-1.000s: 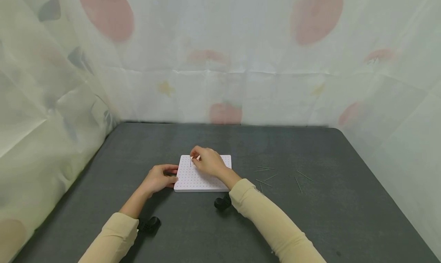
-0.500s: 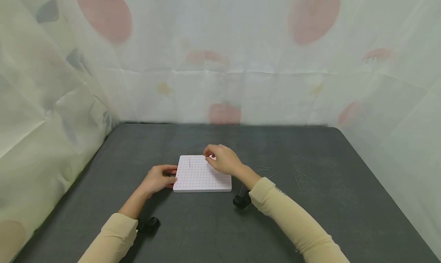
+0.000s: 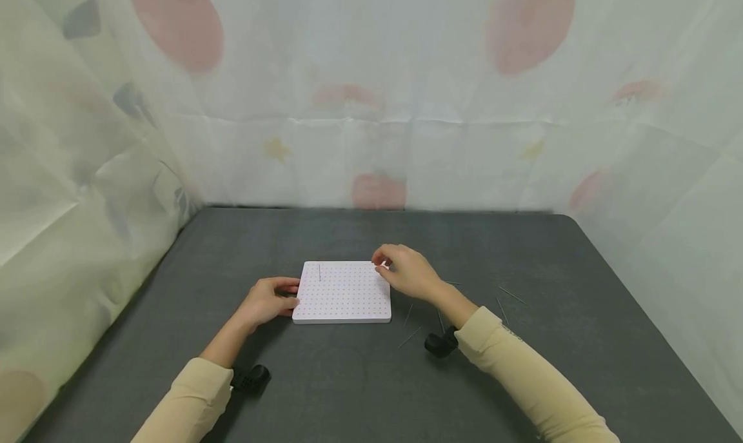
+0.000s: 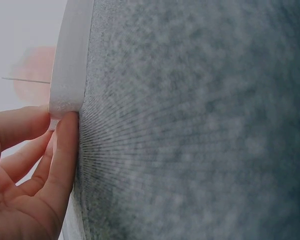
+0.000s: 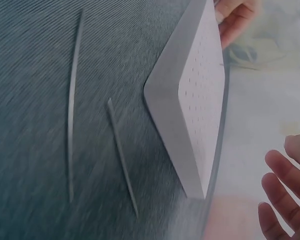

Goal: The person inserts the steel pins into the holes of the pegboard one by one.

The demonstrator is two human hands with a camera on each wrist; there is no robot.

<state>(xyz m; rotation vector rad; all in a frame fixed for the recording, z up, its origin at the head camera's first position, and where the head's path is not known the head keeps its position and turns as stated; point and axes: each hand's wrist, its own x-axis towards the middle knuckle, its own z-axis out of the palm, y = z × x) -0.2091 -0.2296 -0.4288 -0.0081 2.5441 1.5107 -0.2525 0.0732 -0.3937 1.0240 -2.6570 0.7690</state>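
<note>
A white pegboard [image 3: 348, 296] with rows of small holes lies flat on the dark table. One thin metal pin [image 3: 319, 273] stands upright near its far left corner; the left wrist view shows the pin [image 4: 26, 80] sticking out from the board's face. My left hand [image 3: 268, 302] holds the board's left edge, thumb and fingers against it. Over the far right corner of the board hovers my right hand [image 3: 409, 272]. Its fingers [image 5: 285, 172] are loosely bent and spread, with nothing between them in the right wrist view.
Several loose metal pins lie right of the board, among them one pin [image 3: 512, 295] farther right and another pin [image 3: 409, 337] near the front right corner. My right forearm partly covers this group. A patterned curtain [image 3: 464, 159] hangs behind the table [image 3: 278, 391].
My right hand has let go of the upright pin and moved right across the board to its far right corner. More loose pins now show beside the board. The left hand stays put.
</note>
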